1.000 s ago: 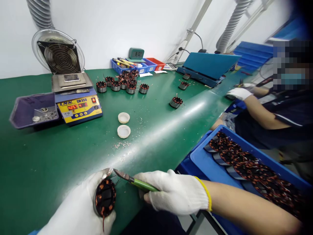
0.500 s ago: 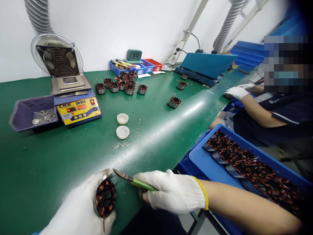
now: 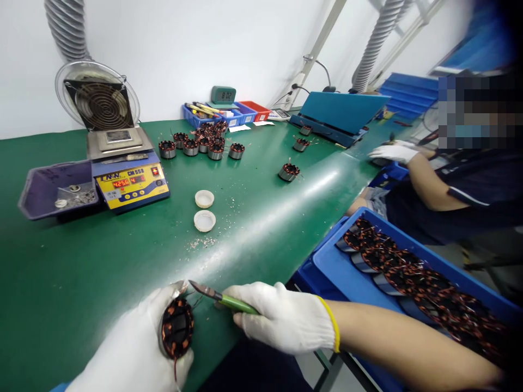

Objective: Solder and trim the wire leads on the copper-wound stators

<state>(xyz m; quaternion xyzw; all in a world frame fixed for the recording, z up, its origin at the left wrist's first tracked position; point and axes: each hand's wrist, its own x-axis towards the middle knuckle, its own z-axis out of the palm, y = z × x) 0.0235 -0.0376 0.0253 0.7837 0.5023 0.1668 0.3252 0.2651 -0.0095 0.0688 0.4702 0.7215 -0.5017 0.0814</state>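
Note:
Wrapped in a white glove, my left hand (image 3: pixel 141 340) grips a motor stator (image 3: pixel 177 328), a ring with copper windings around a black core. A reddish wire lead hangs from its lower side. My right hand (image 3: pixel 286 318), gloved in white with a yellow cuff, is closed around green-handled cutting pliers (image 3: pixel 235 302). The pliers' dark jaws point left, at the upper edge of the stator near my left fingertips and thin wire ends. Whether the jaws touch a wire I cannot tell.
A solder pot (image 3: pixel 131 182) with a lit display and a purple tray (image 3: pixel 57 188) stand at left. Two white cups (image 3: pixel 204 220) sit beside scattered clippings. Several stators (image 3: pixel 216 148) stand behind. At right, a blue bin (image 3: pixel 347 277) holds many stators; a co-worker's gloved hand (image 3: pixel 394 152) is beyond.
The whole view has shifted slightly. My hands, the stator and the pliers keep nearly the same positions relative to each other. The solder pot's display digits have changed.

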